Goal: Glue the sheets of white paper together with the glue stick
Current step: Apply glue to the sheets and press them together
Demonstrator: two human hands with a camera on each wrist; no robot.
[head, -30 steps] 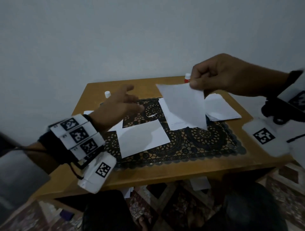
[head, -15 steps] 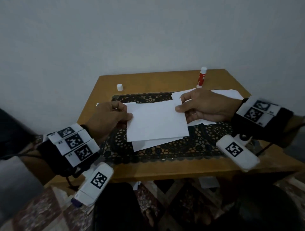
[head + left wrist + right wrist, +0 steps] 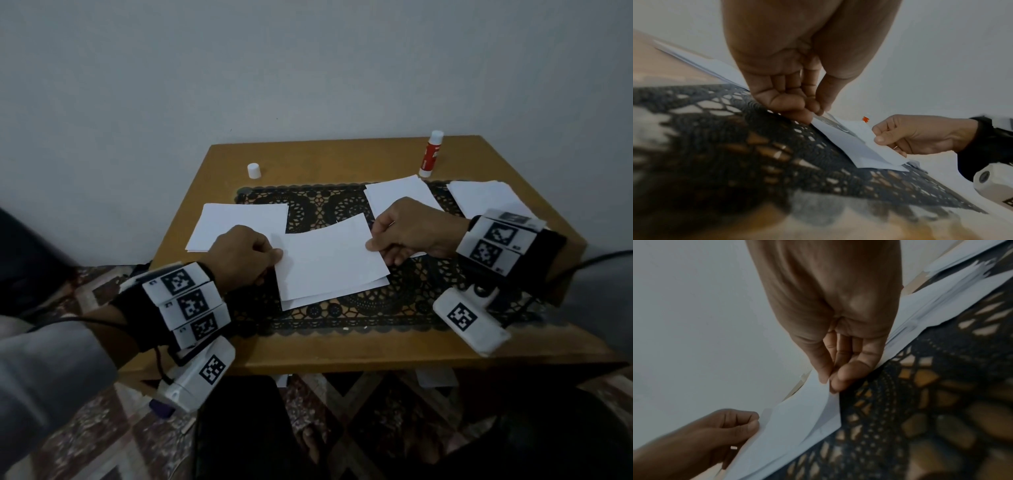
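Both grips pinch the same top sheet point(image 3: 329, 260): my left hand point(image 3: 239, 257) has thumb and curled fingers closed on its left edge, my right hand point(image 3: 407, 228) nips the right edge the same way. Held at two ends like this, I judge, it can be squared over the lower sheet point(image 3: 339, 291) before it goes down; the wrist views show it bowed, apart from the lower one along the middle.

Going by size: the tabletop point(image 3: 342, 353) carries a dark lace mat point(image 3: 394, 308), which likely guards the wood from stray glue. On the mat, near me, lies the lower sheet, its near edge peeking out beneath the one I hold. A loose sheet point(image 3: 239, 226) waits at the left, two more piles point(image 3: 397, 195) at the far right, probably the supply for later pairs. Far right, off the mat, the glue stick point(image 3: 431, 154) stands upright and uncapped, well apart from the work so it cannot be knocked. Its cap point(image 3: 253, 170) sits far left.

Whether glue is on the lower sheet, I cannot tell.
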